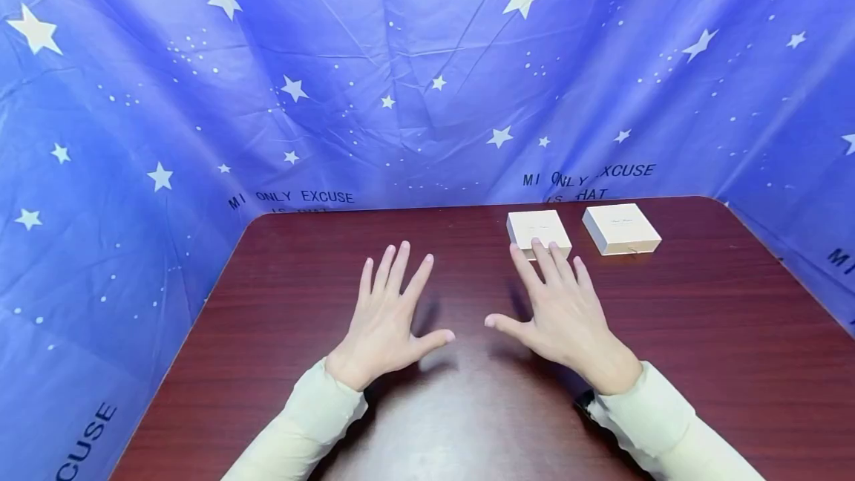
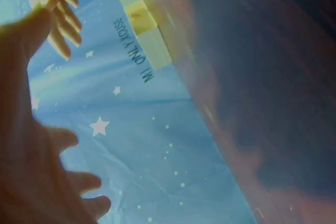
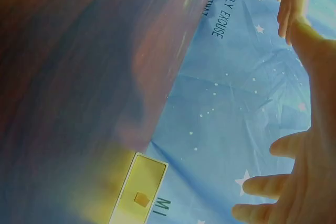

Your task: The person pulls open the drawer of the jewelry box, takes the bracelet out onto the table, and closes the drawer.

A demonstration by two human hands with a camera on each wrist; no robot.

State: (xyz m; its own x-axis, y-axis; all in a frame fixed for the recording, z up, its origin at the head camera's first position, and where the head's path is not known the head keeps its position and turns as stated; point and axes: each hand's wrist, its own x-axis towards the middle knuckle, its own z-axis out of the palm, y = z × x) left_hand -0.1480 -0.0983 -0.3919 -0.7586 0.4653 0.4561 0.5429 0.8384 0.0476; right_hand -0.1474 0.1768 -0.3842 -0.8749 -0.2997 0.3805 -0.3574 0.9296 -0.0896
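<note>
Both hands hover over the dark red wooden table (image 1: 461,407) with palms down and fingers spread. My left hand (image 1: 382,321) holds nothing and is left of the middle. My right hand (image 1: 568,318) is also bare of any object; in the head view its fingertips overlap the near edge of a small white box (image 1: 534,223). In the right wrist view that box (image 3: 142,182) stands apart from the fingers, with a small tab on its side. A second white box (image 1: 621,227) lies to its right, near the back edge, with faint lettering on its lid.
A blue cloth (image 1: 401,58) with white stars and black lettering hangs behind the table and along both sides. The table's back edge runs just behind the two boxes. Pale sleeves (image 1: 300,421) cover both forearms.
</note>
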